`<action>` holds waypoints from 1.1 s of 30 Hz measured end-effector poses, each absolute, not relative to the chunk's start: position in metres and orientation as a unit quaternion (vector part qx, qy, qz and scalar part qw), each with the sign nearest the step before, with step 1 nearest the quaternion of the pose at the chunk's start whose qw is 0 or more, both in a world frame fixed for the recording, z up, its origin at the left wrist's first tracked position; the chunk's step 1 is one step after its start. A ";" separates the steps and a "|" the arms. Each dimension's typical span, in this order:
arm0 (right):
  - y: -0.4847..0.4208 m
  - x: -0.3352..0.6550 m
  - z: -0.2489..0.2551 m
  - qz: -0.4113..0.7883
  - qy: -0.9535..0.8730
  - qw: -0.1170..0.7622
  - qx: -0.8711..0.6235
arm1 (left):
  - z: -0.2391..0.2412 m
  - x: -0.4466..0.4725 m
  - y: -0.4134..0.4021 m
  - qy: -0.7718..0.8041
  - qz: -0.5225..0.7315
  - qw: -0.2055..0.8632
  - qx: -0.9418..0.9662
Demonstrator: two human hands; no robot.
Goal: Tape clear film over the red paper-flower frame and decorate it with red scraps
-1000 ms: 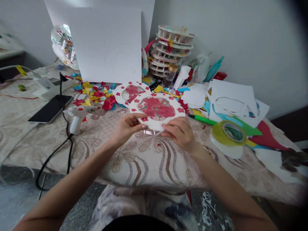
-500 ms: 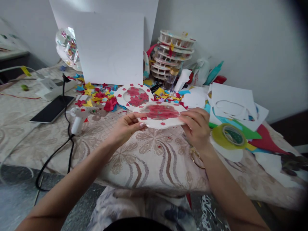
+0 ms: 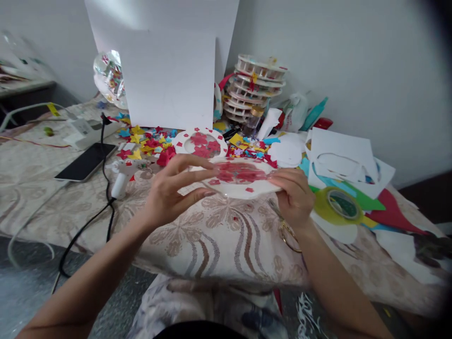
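Since half a second ago the left hand (image 3: 167, 188) has opened out and drawn leftward, while the scalloped white disc (image 3: 240, 175) has come a little nearer the table's (image 3: 226, 249) front edge. The patterned cloth covers the table. By its left end lies a smartphone (image 3: 87, 162); a white glue gun (image 3: 122, 181) rests just right of it. Paper stars (image 3: 146, 141) are strewn toward the back edge, where a white board (image 3: 173, 80) stands before the grey wall (image 3: 335, 61). The left hand's thumb and fingers are spread about the disc's left side; whether they touch it I cannot tell. The disc is above the table's middle, tilted nearly flat, its clear window filled with red petals, its rim dotted red. The right hand (image 3: 294, 194) pinches its right side, fingers curled, near gold-handled scissors (image 3: 290, 235). A yellow tape roll (image 3: 320, 207) lies toward the right end.
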State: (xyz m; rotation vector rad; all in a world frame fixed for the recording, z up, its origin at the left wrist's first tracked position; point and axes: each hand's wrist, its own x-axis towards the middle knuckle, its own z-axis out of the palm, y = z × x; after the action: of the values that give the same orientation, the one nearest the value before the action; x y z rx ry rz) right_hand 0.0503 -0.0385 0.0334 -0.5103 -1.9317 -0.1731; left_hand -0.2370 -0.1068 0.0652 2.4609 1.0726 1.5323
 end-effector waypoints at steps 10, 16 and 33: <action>-0.080 0.047 0.067 0.373 -0.757 0.363 -0.395 | 0.098 -0.232 -0.111 0.415 0.451 0.319 0.723; -0.061 0.043 0.078 0.471 -0.678 0.423 -0.374 | 0.116 -0.237 -0.082 0.434 0.461 0.463 0.620; -0.021 0.028 -0.009 0.300 -0.837 0.204 -0.409 | -0.029 -0.232 -0.061 0.510 0.353 0.418 0.664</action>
State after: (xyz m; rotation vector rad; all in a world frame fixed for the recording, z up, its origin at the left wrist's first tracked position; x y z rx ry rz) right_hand 0.0281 -0.0214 -0.0093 -1.1409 -2.3343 0.8379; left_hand -0.2318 -0.0612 -0.0290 1.6648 1.2802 0.8852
